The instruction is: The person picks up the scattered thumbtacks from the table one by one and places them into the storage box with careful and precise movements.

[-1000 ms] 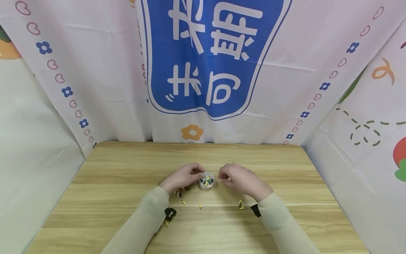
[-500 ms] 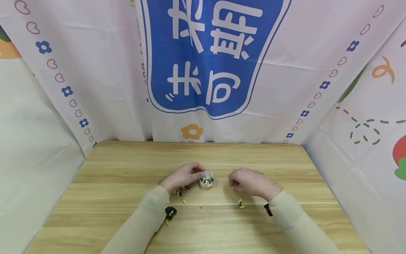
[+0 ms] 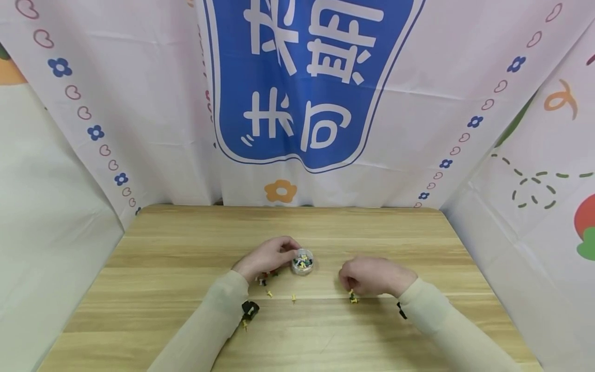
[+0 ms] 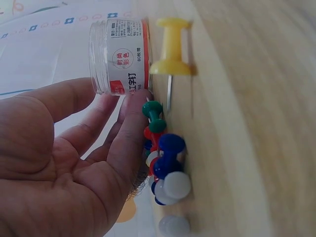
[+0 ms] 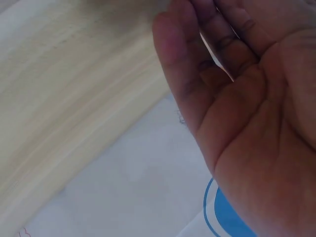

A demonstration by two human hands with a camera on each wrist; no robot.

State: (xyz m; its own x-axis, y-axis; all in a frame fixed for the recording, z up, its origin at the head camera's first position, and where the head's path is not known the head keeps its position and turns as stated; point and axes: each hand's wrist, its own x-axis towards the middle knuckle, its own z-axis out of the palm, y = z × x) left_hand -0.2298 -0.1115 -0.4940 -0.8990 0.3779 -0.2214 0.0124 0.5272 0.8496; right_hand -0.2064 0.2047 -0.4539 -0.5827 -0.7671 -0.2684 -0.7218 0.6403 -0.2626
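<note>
My left hand [image 3: 269,257] holds a small clear round jar [image 3: 303,272], thumb near its rim and fingers along its side. Inside lie yellow, green and white push pins [image 3: 303,262]. In the left wrist view the jar [image 4: 123,57] has a red-and-white label, and a yellow push pin [image 4: 173,49] stands out close by. Beside those fingers is a cluster with a green push pin [image 4: 154,116], a blue push pin [image 4: 170,148] and others. My right hand [image 3: 374,275] is low over yellow and green push pins [image 3: 354,299], fingers loosely bent, tips partly hidden; no held pin is visible.
Single yellow push pins lie on the wooden table [image 3: 186,232]: one front of the jar [image 3: 294,298], one nearer the cluster [image 3: 269,293], one by the left wrist's black strap [image 3: 250,310]. A printed curtain [image 3: 409,155] hangs behind the table.
My right hand has moved away from the jar, rightward and nearer to me, down to the yellow and green push pins. The left hand stays at the jar.
</note>
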